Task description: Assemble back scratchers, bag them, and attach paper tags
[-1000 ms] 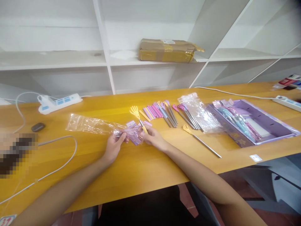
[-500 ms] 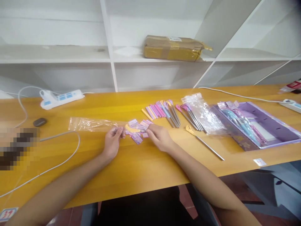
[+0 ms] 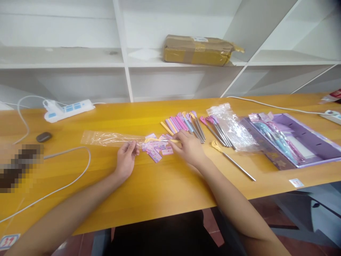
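My left hand (image 3: 126,158) pinches the open end of a long clear plastic bag (image 3: 109,138) lying to its upper left. In my right hand (image 3: 189,147) is the handle of a yellow claw-headed stick (image 3: 151,140); its head points left, near the bag's end. Under the stick lie several pink and purple printed cards (image 3: 154,155). Beyond my right hand are pink, purple and yellow tubes (image 3: 174,124) and several metal rods with coloured claw heads (image 3: 198,128). Another yellow claw stick (image 3: 234,163) lies to the right of that hand.
Clear bags (image 3: 233,129) lie beside a purple box (image 3: 317,142) holding wrapped items at the right. Power strip (image 3: 69,111), dark small object (image 3: 44,137) and white cables are at the left. A taped cardboard box (image 3: 197,51) sits on the shelf behind.
My right hand has moved right and slightly up, with the yellow stick's handle in it. The stick now shows stretched out over the cards. My left hand has barely moved.
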Demonstrator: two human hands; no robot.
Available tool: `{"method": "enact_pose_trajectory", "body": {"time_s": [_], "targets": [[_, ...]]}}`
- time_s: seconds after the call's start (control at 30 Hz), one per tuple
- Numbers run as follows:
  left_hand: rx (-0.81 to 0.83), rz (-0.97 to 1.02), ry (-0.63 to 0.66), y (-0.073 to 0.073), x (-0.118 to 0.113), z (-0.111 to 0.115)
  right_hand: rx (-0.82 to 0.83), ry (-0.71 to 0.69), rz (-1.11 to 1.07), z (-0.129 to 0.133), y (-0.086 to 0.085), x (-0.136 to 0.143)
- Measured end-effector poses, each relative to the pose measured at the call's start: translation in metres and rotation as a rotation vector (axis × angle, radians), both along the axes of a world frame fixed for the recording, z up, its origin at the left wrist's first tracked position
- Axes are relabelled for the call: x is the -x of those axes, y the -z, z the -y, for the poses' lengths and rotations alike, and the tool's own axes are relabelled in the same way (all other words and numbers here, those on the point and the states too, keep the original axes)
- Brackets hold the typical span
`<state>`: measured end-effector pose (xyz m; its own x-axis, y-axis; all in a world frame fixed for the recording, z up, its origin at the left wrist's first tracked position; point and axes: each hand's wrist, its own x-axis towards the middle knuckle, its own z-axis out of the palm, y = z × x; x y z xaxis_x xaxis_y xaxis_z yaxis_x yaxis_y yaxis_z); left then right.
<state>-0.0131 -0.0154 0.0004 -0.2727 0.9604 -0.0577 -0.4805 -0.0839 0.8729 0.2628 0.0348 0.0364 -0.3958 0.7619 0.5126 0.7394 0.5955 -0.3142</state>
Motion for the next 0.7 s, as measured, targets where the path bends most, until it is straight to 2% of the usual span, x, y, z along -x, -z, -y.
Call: {"method": "enact_pose_trajectory", "body": {"time_s": [0.23,0.43,0.7], "targets": [[0.011,0.053,-0.006,-0.0032,0.0004,-0.0015,-0.082,-0.170,0.030,0.0002,-0.0038,-0.0017],[0.021,0.102,0.013,-0.0023,0.0022,-0.0025,-0.117,-0.198,-0.008,-0.0030,-0.0042,-0.0040],[0.004,0.066,0.057,-0.0027,-0.0002,-0.0010,-0.112,-0.227,-0.042,-0.0035,-0.0005,-0.0033]]}}
